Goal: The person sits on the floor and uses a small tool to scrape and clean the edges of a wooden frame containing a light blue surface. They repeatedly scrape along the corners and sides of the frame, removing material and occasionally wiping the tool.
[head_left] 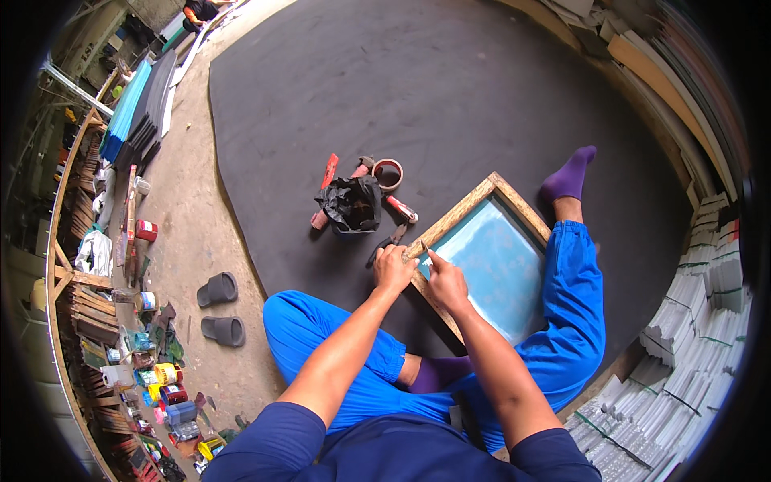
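A wooden frame (458,218) stretched with light blue mesh (491,265) lies tilted against my right leg. At its left corner, my left hand (395,270) is closed on the wood. My right hand (447,283) is closed beside it, index finger pointing along the frame's edge. A small dark thing shows at that fingertip, too small to name. Beyond my left hand lie dark-handled pliers (391,241) and a red and white cutter (402,209). A tape roll (387,174) is near a container lined with a black plastic bag (350,204).
I sit on a dark mat (321,96). Dark slippers (218,289) lie on the concrete floor at left, near paint jars (167,373) and a rack of wooden frames (92,309). Bundled white stacks (683,321) line the right side. Another person (197,12) is far off at upper left.
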The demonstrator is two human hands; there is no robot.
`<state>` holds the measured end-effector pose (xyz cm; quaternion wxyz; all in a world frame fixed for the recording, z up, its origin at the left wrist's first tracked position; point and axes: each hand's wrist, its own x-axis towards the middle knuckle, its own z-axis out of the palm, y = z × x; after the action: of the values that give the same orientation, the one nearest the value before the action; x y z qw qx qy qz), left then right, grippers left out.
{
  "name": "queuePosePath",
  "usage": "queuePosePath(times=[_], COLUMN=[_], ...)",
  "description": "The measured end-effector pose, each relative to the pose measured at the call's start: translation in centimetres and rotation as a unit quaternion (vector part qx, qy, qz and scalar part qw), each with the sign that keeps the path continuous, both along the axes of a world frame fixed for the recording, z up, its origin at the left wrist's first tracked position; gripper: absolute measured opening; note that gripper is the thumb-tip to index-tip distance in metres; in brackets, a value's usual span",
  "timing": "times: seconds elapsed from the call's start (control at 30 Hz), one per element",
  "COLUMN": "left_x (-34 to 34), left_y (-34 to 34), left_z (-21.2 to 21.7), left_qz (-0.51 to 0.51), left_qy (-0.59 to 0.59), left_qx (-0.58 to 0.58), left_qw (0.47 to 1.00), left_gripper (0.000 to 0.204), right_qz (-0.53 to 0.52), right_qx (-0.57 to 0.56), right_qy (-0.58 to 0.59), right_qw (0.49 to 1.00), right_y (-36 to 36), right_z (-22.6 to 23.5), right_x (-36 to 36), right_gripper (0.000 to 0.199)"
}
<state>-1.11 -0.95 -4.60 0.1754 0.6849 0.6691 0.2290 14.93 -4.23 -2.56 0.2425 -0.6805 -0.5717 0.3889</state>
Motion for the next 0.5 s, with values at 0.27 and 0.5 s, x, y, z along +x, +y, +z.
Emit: queuePosePath(times=[0.27, 0.5], left_x=[-1.1, -0.5], left_y=[-0.4, 0.0], left_z=[-0.2, 0.2], left_qz=[-0.003, -0.011], left_qy=[0.019, 0.011], left_qx=[-0.02, -0.023], left_qw=[1.0, 1.0], left_gripper=[0.044, 0.045], right_qz=[0.077, -0.047], right_qx=[-0.069, -0.032], right_qy=[-0.101, 0.291], right_qw=[0.989, 0.955], right_y=[0.0, 0.1], right_z=[3.7, -5.4], right_x=[0.1, 1.4], right_gripper=[0.04, 0.04])
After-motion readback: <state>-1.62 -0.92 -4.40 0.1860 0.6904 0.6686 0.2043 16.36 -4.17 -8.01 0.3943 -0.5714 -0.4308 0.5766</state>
